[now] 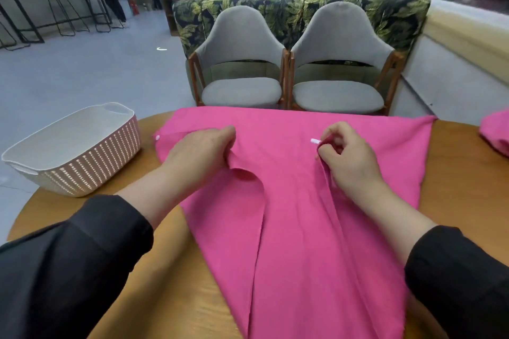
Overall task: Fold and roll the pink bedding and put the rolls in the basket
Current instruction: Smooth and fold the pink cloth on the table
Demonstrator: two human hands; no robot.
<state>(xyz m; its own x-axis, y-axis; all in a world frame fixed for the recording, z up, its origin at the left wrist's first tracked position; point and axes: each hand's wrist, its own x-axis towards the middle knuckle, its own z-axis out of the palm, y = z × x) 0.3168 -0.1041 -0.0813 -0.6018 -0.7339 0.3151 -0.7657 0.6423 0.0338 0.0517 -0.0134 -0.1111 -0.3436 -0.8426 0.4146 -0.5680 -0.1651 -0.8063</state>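
Note:
A pink sheet of bedding (289,215) lies spread over the round wooden table (465,201), hanging off the near edge. My left hand (201,151) pinches a folded edge of the pink fabric left of the middle. My right hand (349,157) pinches another fold right of the middle, near a small white tag (314,141). A white woven basket (80,154) stands at the table's left edge, with nothing visible in it. A second piece of pink bedding (495,135) lies bunched at the table's far right, cut off by the frame.
Two grey chairs (242,69) stand just beyond the table, backed by a leaf-patterned bench. A person in dark clothes sits further back by potted plants. Stools and a high table stand at the far left across open grey floor.

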